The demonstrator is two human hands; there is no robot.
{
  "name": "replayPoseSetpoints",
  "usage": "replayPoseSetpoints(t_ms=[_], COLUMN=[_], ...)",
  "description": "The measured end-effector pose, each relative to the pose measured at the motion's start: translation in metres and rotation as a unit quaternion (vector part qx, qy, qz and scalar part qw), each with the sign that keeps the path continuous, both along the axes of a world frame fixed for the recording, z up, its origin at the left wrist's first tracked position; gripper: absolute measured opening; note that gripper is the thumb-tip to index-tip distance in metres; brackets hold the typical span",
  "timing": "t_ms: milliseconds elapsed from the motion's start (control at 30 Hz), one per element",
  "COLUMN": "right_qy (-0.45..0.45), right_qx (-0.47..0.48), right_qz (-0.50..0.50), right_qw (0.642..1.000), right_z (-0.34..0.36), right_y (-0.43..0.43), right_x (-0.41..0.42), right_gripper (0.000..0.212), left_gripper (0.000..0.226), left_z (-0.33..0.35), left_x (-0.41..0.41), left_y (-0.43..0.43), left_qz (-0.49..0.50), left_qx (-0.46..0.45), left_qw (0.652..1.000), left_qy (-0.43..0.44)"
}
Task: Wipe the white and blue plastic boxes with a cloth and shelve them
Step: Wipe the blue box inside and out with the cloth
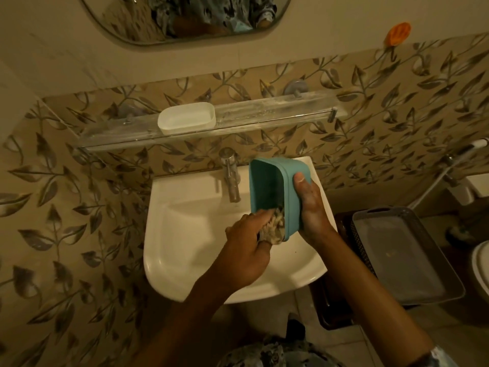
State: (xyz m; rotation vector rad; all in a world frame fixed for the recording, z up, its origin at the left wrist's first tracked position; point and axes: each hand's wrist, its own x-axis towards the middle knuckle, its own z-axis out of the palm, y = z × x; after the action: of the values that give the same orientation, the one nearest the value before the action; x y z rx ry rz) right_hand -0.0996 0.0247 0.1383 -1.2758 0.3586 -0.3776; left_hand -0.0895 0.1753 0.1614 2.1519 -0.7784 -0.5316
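The blue plastic box is held tilted over the sink, its open side facing left. My right hand grips its right rim, thumb on the edge. My left hand presses a crumpled patterned cloth into the box's lower inside corner. The white plastic box stands upright on the glass shelf above the tap, left of the shelf's middle.
A white sink with a chrome tap is below the hands. A grey tray rests on a dark basket at the right, beside a toilet edge. A mirror hangs above on the leaf-patterned tiled wall.
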Motion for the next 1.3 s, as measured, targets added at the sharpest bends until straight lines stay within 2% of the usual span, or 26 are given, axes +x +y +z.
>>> replayPoseSetpoints(t_ms=[100, 167, 200, 233, 300, 367, 433, 567, 633, 700, 767, 800, 833, 933, 967, 1033, 1167, 1233, 1300], right_qy=[0.021, 0.028, 0.029, 0.029, 0.026, 0.019, 0.011, 0.000, 0.010, 0.015, 0.020, 0.024, 0.028, 0.042, 0.045, 0.046, 0.035, 0.034, 0.035], right_qx=[0.019, 0.025, 0.025, 0.020, 0.007, -0.005, -0.023, -0.037, -0.042, -0.028, -0.013, -0.008, -0.005, 0.013, 0.031, 0.083, 0.077, 0.077, 0.074], right_qz=[0.003, -0.002, -0.005, -0.007, -0.011, -0.013, -0.015, -0.006, 0.005, 0.012, 0.012, 0.012, 0.010, 0.000, -0.008, -0.023, -0.030, -0.037, -0.045], right_qw=[1.000, 0.999, 0.999, 0.999, 1.000, 1.000, 1.000, 0.999, 0.999, 0.999, 1.000, 1.000, 1.000, 0.999, 0.998, 0.995, 0.996, 0.996, 0.996], right_z=[-0.010, -0.014, -0.014, -0.014, -0.014, -0.014, -0.015, -0.020, -0.027, -0.033, -0.037, -0.038, -0.038, -0.039, -0.037, -0.034, -0.025, -0.024, -0.022], right_y=[0.004, 0.007, 0.008, 0.008, 0.009, 0.010, 0.010, 0.013, 0.019, 0.025, 0.027, 0.027, 0.027, 0.024, 0.022, 0.016, 0.005, 0.001, -0.002], right_x=[-0.002, -0.002, -0.001, -0.001, 0.000, -0.001, -0.002, -0.006, -0.008, -0.010, -0.010, -0.009, -0.008, -0.005, -0.003, 0.001, 0.006, 0.006, 0.008], right_gripper=[0.088, 0.088, 0.088, 0.089, 0.091, 0.090, 0.088, 0.084, 0.091, 0.099, 0.101, 0.101, 0.099, 0.093, 0.091, 0.091, 0.093, 0.099, 0.100], left_gripper=[0.055, 0.050, 0.048, 0.046, 0.039, 0.035, 0.031, 0.031, 0.035, 0.036, 0.036, 0.036, 0.035, 0.037, 0.035, 0.034, 0.055, 0.062, 0.064], left_z=[0.006, 0.010, 0.009, 0.009, 0.008, 0.012, 0.016, 0.030, 0.037, 0.044, 0.044, 0.040, 0.034, 0.018, 0.014, 0.009, -0.011, -0.012, -0.008], left_x=[0.006, 0.007, 0.005, 0.001, -0.003, -0.002, 0.001, 0.007, 0.017, 0.028, 0.031, 0.029, 0.026, 0.017, 0.013, 0.006, 0.005, 0.017, 0.027], left_y=[0.004, 0.003, 0.003, 0.001, -0.003, -0.007, -0.008, -0.010, -0.011, -0.010, -0.010, -0.011, -0.012, -0.014, -0.014, -0.012, -0.003, -0.002, -0.004], left_qz=[-0.037, -0.031, -0.026, -0.018, 0.015, 0.065, 0.102, 0.148, 0.163, 0.177, 0.193, 0.200, 0.201, 0.165, 0.133, 0.068, -0.030, -0.093, -0.147], left_qx=[0.114, 0.138, 0.129, 0.100, 0.012, -0.050, -0.086, -0.195, -0.255, -0.286, -0.300, -0.302, -0.291, -0.177, -0.139, -0.083, -0.002, 0.071, 0.130], left_qw=[0.984, 0.971, 0.972, 0.981, 0.998, 0.995, 0.977, 0.907, 0.860, 0.814, 0.784, 0.787, 0.809, 0.926, 0.953, 0.983, 1.000, 0.988, 0.961], left_qy=[-0.129, -0.193, -0.196, -0.167, -0.052, 0.060, 0.167, 0.343, 0.411, 0.474, 0.508, 0.500, 0.470, 0.291, 0.233, 0.146, 0.007, -0.098, -0.197])
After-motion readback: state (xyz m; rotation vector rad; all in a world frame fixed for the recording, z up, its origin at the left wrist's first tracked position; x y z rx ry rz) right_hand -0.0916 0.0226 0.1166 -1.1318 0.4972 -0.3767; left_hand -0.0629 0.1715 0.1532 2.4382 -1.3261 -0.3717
